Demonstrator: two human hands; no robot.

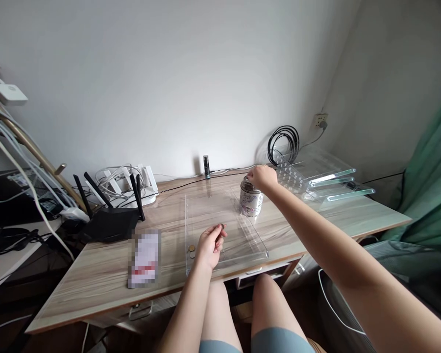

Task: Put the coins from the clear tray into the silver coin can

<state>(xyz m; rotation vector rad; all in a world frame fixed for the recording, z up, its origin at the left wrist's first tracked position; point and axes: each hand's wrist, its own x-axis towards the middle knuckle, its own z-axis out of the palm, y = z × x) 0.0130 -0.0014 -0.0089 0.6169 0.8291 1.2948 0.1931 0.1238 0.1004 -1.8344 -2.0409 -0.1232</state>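
A clear acrylic tray (257, 247) lies on the wooden desk in front of me. My left hand (210, 245) hovers over its near part, fingers pinched on a small coin (223, 226). Two more coins (191, 251) lie in the tray's near left corner. My right hand (263, 177) reaches to the tray's far right and rests closed on top of a small patterned tin (250, 201); the tin's lid is hidden under my fingers.
A black router (108, 220) with antennas and a white one (128, 184) sit at the left. A pixelated card (144, 258) lies near the front edge. Clear acrylic shelves (316, 179), a coiled black cable (283, 139) and a small dark bottle (206, 166) stand at the back.
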